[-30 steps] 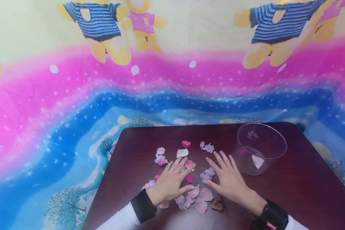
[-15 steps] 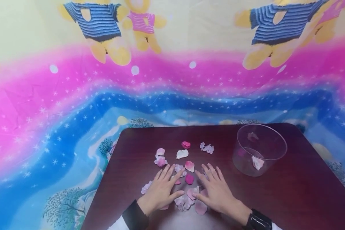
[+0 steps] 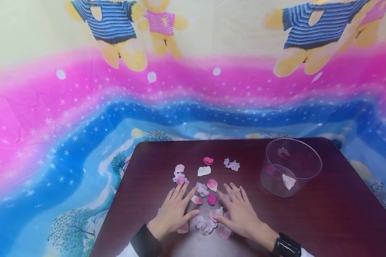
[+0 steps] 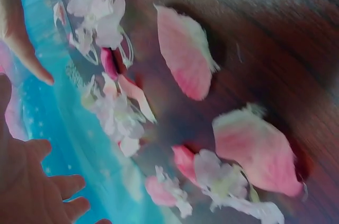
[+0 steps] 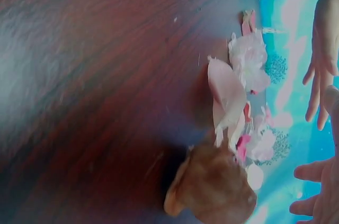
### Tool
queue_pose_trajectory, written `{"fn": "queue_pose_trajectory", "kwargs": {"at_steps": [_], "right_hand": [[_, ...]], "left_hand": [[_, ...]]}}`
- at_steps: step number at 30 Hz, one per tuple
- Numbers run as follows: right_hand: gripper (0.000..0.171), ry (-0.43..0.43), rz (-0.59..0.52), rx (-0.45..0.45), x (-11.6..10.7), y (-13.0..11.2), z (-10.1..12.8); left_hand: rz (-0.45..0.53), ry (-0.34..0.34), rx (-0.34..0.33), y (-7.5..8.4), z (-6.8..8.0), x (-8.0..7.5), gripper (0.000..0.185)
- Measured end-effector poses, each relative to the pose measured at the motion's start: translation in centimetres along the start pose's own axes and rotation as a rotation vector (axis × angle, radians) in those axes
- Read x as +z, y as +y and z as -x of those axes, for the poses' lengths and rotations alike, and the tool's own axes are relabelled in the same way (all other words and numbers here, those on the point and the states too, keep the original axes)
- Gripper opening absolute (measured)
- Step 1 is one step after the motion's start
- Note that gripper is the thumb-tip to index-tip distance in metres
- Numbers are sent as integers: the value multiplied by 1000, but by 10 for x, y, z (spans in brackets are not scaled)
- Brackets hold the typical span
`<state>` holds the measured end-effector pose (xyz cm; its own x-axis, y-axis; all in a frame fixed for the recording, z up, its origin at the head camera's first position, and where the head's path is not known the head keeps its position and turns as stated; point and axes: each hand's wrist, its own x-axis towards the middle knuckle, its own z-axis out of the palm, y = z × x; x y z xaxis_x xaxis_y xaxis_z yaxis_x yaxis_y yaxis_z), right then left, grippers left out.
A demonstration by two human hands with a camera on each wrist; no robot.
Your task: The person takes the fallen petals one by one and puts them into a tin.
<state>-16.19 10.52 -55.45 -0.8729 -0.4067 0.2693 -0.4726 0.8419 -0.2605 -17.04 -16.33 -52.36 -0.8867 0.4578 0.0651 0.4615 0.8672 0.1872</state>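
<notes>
dark table, both hands flat over scattered petals

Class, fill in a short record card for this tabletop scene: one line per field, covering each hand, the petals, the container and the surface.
Left hand: left hand lies flat, fingers spread, on the table among the petals
Right hand: right hand lies flat, fingers spread, beside the petals
Petals: pink and white petals scattered between and beyond the hands
Container: clear round container stands to the right, a few petals inside
Surface: dark wooden table
Backdrop: colourful bear-print cloth behind the table
</notes>
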Motion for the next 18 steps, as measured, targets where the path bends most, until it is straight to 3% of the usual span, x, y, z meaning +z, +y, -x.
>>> {"fn": "queue_pose_trajectory", "kwargs": {"at_steps": [7, 14, 18], "right_hand": [[78, -35, -16, -29, 7, -17, -3], [79, -2, -32, -104, 15, -41, -14], [81, -43, -31, -105, 21, -56, -19]], "left_hand": [[7, 30, -76, -19, 17, -2, 75], [-8, 99, -152, -41, 42, 5, 72], [-4, 102, -185, -47, 53, 8, 67]]}}
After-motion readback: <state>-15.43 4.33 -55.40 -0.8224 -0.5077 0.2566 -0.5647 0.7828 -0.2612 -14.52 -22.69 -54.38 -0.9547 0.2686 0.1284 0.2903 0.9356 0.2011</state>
